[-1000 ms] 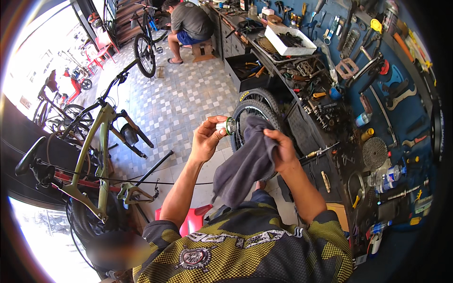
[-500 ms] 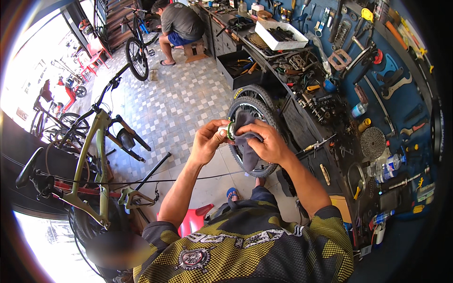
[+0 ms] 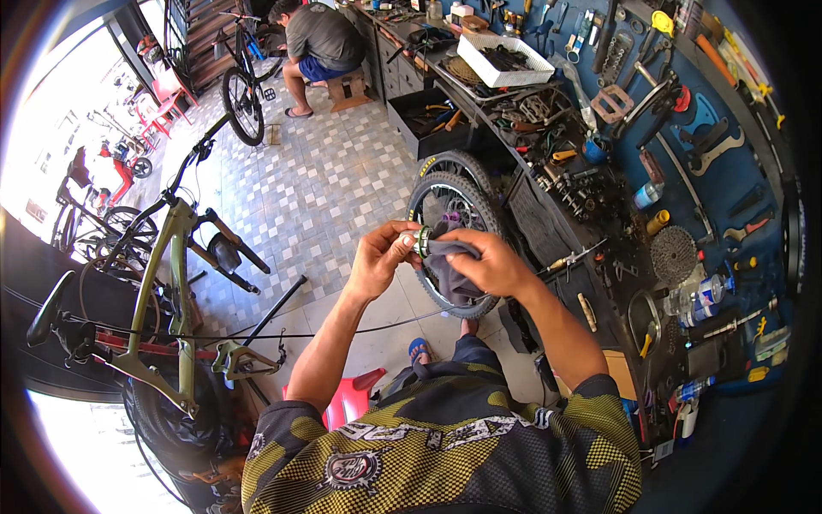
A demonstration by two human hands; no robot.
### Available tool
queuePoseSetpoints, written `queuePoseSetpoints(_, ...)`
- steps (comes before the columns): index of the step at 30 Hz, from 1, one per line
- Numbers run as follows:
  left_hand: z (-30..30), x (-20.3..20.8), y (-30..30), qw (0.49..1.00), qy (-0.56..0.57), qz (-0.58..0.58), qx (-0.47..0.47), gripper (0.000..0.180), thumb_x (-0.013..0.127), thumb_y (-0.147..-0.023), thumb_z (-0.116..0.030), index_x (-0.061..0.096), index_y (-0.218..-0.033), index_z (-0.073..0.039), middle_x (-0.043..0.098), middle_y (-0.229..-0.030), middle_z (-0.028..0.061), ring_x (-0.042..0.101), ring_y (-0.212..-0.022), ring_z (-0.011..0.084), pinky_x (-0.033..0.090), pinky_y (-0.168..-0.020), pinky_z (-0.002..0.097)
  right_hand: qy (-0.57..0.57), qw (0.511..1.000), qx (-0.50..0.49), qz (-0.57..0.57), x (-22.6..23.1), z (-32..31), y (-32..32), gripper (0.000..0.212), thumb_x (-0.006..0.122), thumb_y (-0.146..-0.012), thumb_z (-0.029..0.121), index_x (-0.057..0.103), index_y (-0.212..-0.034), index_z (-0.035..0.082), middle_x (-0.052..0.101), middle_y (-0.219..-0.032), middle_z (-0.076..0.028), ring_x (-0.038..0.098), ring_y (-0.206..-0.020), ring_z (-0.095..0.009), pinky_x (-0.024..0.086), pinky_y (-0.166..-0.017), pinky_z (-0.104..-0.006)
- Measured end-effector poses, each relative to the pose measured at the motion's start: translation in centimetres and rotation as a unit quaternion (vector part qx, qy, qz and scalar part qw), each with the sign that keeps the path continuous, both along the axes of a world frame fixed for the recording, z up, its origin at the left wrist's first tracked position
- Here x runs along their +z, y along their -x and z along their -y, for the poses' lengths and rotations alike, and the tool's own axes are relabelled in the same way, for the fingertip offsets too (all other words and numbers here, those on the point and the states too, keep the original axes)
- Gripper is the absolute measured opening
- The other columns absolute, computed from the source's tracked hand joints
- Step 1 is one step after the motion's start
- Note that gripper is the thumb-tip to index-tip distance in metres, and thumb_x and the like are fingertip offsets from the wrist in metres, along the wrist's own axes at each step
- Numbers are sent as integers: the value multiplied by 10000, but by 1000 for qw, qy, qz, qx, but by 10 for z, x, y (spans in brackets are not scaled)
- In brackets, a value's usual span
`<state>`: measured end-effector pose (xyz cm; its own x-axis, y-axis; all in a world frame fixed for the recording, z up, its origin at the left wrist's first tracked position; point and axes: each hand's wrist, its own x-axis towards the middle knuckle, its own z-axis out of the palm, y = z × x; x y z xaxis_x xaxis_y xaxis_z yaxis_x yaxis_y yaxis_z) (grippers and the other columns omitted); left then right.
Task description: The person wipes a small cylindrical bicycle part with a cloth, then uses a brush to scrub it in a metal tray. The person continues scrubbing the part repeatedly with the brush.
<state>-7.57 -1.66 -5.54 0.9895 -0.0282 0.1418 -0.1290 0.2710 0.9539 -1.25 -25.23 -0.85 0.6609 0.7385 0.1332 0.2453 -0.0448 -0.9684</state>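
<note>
Between the thumb and fingers of my left hand (image 3: pixel 377 262) is a small round metal part (image 3: pixel 422 242), silver with a green ring; its exact kind is too small to make out. My right hand (image 3: pixel 491 264) pinches a dark grey cloth (image 3: pixel 451 280) right beside it. The cloth touches or nearly touches the part's right side, and its loose end hangs down in front of a wheel. Both hands are closed and meet in front of my chest.
Two bicycle wheels (image 3: pixel 438 189) lean against the workbench (image 3: pixel 524 201), which is crowded with tools. Left of me stands an olive bike frame (image 3: pixel 175 257) with a thin cable running across. A red stool (image 3: pixel 353 399) is near my legs. Another person (image 3: pixel 321 43) sits at the back beside a bicycle.
The cloth has shifted off the top of the metal part and now bunches lower, so more of the part shows. My right hand has moved slightly; the left has hardly moved.
</note>
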Motion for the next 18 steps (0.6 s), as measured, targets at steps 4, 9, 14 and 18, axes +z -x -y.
queuePoseSetpoints(4,3,-4,0,997,48,-37,48,396,652,-1087,-291,622,-1278,55,704,-931,106,698,-751,168,597,-724,321,-134,971,-113,-163,0,8,4,326,631,-1057,185,682,-1296,-31,711,-1156,-21,629,-1067,-88,497,-967,-259)
queuePoseSetpoints(9,14,-6,-1,997,39,-47,48,369,646,-1091,-292,638,-1240,46,693,-914,83,693,-761,156,585,-700,307,-181,969,-149,-74,-2,-7,17,287,634,-1092,261,663,-1201,-4,663,-1033,45,594,-942,-64,493,-834,-235)
queuePoseSetpoints(14,22,-20,3,995,87,-52,-1,357,605,-1111,-305,651,-1204,37,688,-918,68,678,-780,146,573,-697,298,29,914,-212,344,-11,-36,23,276,722,-1027,288,635,-1044,27,733,-911,-154,716,-751,-358,563,-657,-405)
queuePoseSetpoints(18,17,-22,14,983,164,-82,-23,376,581,-1119,-319,648,-1211,39,701,-970,74,682,-824,146,580,-735,308,-9,948,-250,199,8,-22,8,279,699,-1047,287,673,-1088,12,742,-925,-154,736,-787,-330,562,-703,-398)
